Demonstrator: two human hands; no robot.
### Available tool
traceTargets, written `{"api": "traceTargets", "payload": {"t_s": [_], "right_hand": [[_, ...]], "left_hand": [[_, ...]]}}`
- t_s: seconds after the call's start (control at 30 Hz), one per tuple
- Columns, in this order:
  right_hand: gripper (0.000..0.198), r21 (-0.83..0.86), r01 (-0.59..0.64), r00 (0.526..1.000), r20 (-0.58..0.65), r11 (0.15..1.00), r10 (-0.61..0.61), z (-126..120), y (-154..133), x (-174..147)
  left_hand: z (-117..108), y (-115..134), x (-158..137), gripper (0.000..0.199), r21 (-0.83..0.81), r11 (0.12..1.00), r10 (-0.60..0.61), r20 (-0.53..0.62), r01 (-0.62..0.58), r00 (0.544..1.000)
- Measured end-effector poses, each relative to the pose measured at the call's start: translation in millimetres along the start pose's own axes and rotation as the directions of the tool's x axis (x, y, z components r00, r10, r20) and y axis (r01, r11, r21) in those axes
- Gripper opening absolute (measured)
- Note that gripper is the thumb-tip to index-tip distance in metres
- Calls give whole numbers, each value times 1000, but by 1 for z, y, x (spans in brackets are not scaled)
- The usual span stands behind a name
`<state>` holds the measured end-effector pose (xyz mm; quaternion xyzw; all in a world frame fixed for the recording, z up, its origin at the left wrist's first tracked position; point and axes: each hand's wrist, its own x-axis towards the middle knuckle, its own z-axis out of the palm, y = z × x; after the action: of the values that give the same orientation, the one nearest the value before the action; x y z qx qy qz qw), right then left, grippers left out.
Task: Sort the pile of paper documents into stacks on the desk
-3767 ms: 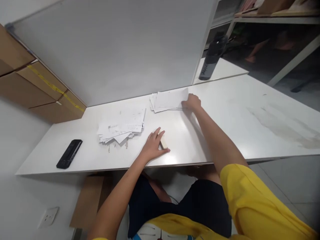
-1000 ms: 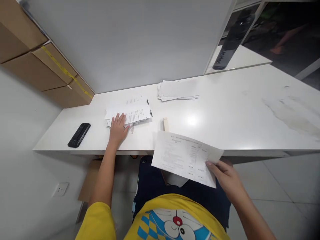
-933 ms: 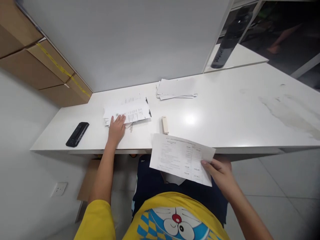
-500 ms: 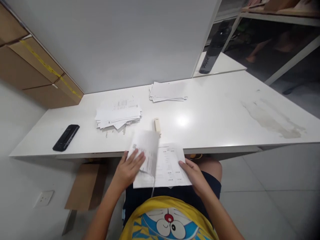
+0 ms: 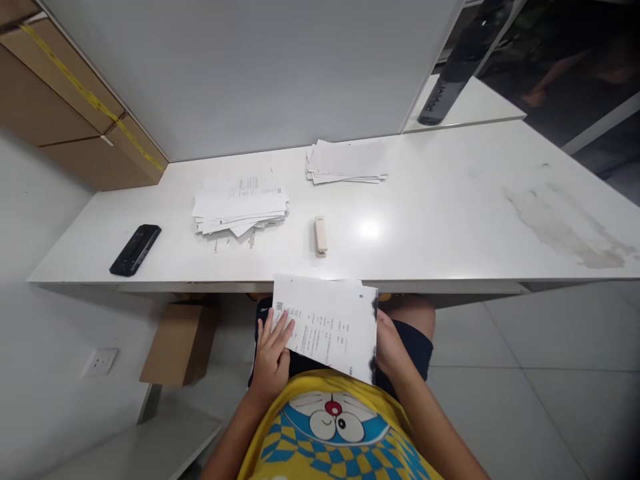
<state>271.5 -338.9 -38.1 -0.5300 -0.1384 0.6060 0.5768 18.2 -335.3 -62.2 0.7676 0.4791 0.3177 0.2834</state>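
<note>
Several printed sheets of paper point(image 5: 325, 327) are held low over my lap, just in front of the table edge. The top sheet bears lines of text, a small square code at the left and dark smudges along its right edge. My left hand point(image 5: 273, 350) lies on the left part of the sheets with its fingers stretched out and apart. At the right edge, my right hand point(image 5: 390, 343) grips the sheets, its fingertips hidden by the paper. Beyond them, a small beige stapler-like block point(image 5: 321, 236) sits on the white table point(image 5: 430, 233).
A stack of papers point(image 5: 240, 205) lies left of the middle, a smaller stack point(image 5: 347, 162) at the back. A black phone-like device point(image 5: 135, 250) is at far left, near taped cardboard boxes point(image 5: 125, 150). A dark bottle point(image 5: 450, 83) stands back right. A cardboard box point(image 5: 177, 343) is below the table.
The sheet lifted by my left hand has turned over to the right and now covers the others. My left hand has spread on top. The view has shifted slightly.
</note>
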Motion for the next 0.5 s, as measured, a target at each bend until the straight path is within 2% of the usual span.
{"api": "traceTargets", "payload": {"t_s": [0.07,0.13,0.17,0.2,0.27,0.4,0.5], "right_hand": [[37,38,-1,1000,29,999,0,-4,-1,2],[39,47,-7,998,62,999,4,-4,-1,4],[41,39,-5,997,72,999,2,-4,-1,4],[44,21,3,997,78,1000,-5,-2,-1,3],[47,-37,25,995,95,999,-21,2,0,0],[48,-104,30,987,161,994,-13,11,9,-16],[51,-73,-17,983,182,997,30,15,22,-28]], "left_hand": [[12,-14,10,58,-272,941,-215,-27,200,976],[25,-24,29,64,-515,763,-432,42,390,901],[31,-27,41,68,-595,653,-496,132,469,858],[37,-28,52,72,-641,551,-521,236,534,820],[49,-25,71,75,-670,414,-513,387,616,766],[71,-9,81,65,-690,305,-471,491,657,733],[84,10,75,51,-687,165,-429,596,707,679]]}}
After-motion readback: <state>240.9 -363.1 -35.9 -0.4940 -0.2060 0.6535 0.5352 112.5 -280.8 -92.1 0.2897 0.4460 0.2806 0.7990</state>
